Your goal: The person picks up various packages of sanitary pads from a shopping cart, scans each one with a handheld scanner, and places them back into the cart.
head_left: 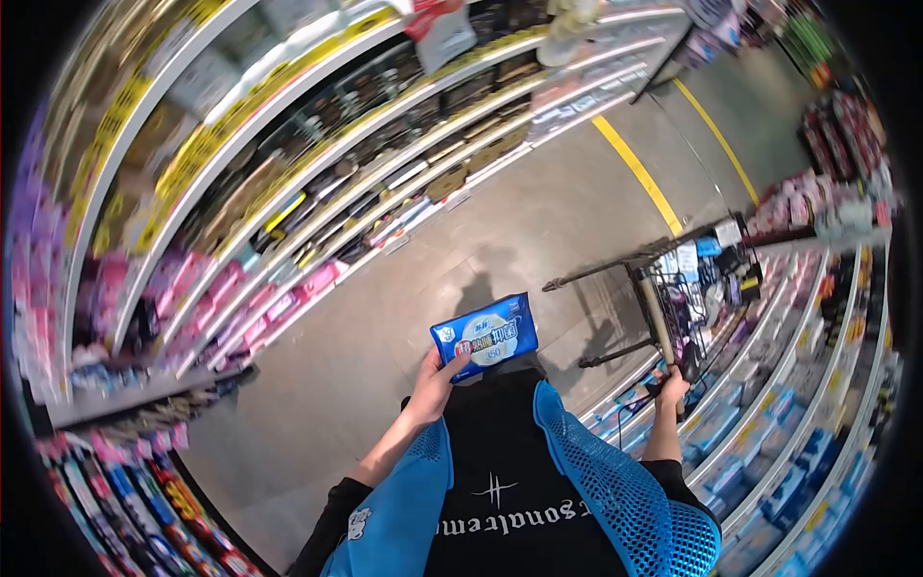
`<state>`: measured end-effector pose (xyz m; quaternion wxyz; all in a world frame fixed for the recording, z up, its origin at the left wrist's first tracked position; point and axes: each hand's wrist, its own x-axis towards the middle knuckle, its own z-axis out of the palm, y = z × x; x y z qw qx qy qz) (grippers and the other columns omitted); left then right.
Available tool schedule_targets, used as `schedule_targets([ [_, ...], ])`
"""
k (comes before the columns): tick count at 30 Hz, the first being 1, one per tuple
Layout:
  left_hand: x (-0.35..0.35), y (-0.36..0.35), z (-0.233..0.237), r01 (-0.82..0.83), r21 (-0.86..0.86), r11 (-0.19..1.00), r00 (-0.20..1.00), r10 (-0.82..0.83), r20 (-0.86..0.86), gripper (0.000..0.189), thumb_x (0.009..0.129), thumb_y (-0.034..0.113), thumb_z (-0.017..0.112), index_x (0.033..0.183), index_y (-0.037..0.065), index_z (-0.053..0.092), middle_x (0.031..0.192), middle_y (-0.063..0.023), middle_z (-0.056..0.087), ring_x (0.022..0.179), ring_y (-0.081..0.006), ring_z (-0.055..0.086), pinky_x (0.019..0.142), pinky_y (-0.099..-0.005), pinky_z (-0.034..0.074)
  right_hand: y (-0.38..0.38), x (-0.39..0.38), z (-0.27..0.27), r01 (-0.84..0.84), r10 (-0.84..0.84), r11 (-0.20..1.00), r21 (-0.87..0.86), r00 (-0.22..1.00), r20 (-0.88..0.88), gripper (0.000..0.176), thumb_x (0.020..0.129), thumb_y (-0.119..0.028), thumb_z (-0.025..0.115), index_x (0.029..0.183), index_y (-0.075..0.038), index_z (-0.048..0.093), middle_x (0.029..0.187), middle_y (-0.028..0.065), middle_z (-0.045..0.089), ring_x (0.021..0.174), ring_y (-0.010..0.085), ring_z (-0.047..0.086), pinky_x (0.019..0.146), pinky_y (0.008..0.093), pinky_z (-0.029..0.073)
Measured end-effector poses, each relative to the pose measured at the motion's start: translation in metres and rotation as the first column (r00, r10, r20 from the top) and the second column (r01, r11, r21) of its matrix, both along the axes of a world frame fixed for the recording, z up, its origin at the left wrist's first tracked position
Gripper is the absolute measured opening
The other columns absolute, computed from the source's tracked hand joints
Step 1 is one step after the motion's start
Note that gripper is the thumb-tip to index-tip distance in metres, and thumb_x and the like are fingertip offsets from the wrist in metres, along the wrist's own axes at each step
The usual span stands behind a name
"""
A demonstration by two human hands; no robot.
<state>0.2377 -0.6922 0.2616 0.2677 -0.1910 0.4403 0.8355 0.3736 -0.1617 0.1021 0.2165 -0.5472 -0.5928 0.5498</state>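
A blue pack of sanitary pads (486,337), printed with a pale round panel and the number 350, is held up in front of my chest. My left hand (435,383) pinches its lower left corner, thumb across the front and the other fingers hidden behind. Off to the right, my right hand (675,387) is closed around the handle of a shopping cart (657,313). Something dark, too small to name, shows beside that hand, with a thin black cord hanging below.
Packed shelves (288,202) run along the left, and more shelves (769,433) with blue and pink packs stand close on the right. Goods fill the cart's basket (711,274). Yellow lines (639,173) cross the grey floor (442,260) ahead.
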Motion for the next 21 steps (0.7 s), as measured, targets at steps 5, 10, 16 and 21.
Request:
schedule_targets([
  [5,-0.051,0.069,-0.014,0.236,-0.111,0.965,0.970,-0.241,-0.025,0.035,0.097,0.011,0.062,0.130,0.003,0.054,0.122,-0.0065,0.065,0.110,-0.0133,0.060,0.096,-0.0310,0.048,0.006,0.003,-0.002,-0.015,0.015,1.000,0.002,0.999,-0.035,0.026,0.083,-0.002,0.055,0.105,0.008,0.064,0.073,0.0084,0.061,0.048,0.0190,0.062,0.042,0.0289,0.043],
  [10,-0.108,0.146,-0.009,0.437,-0.320,0.841,0.868,-0.487,-0.094,0.044,0.087,0.006,0.072,0.128,0.000,0.056,0.119,-0.0083,0.066,0.109,-0.0169,0.062,0.096,-0.0315,0.048,-0.004,0.001,0.000,0.119,-0.132,0.985,0.126,0.986,0.104,0.020,0.077,-0.009,0.061,0.092,0.005,0.058,0.076,0.0117,0.066,0.055,0.0205,0.065,0.055,0.0379,0.053],
  [16,-0.131,0.250,0.004,0.606,-0.267,0.749,0.749,-0.651,-0.125,0.058,0.079,-0.004,0.076,0.131,0.000,0.050,0.121,-0.0118,0.064,0.112,-0.0195,0.061,0.097,-0.0340,0.048,0.000,0.006,0.022,0.008,-0.009,1.000,0.026,0.999,0.045,0.009,0.074,-0.003,0.064,0.081,0.003,0.064,0.062,0.0102,0.066,0.057,0.0209,0.069,0.054,0.0357,0.054],
  [21,-0.127,0.305,0.006,0.711,-0.388,0.586,0.598,-0.795,-0.105,0.057,0.080,0.002,0.079,0.128,0.000,0.048,0.119,-0.0107,0.064,0.107,-0.0184,0.063,0.094,-0.0327,0.050,0.001,0.009,0.002,0.041,-0.042,0.996,0.084,0.999,0.015,0.006,0.072,-0.005,0.069,0.070,0.000,0.067,0.059,0.0108,0.067,0.055,0.0204,0.069,0.059,0.0339,0.056],
])
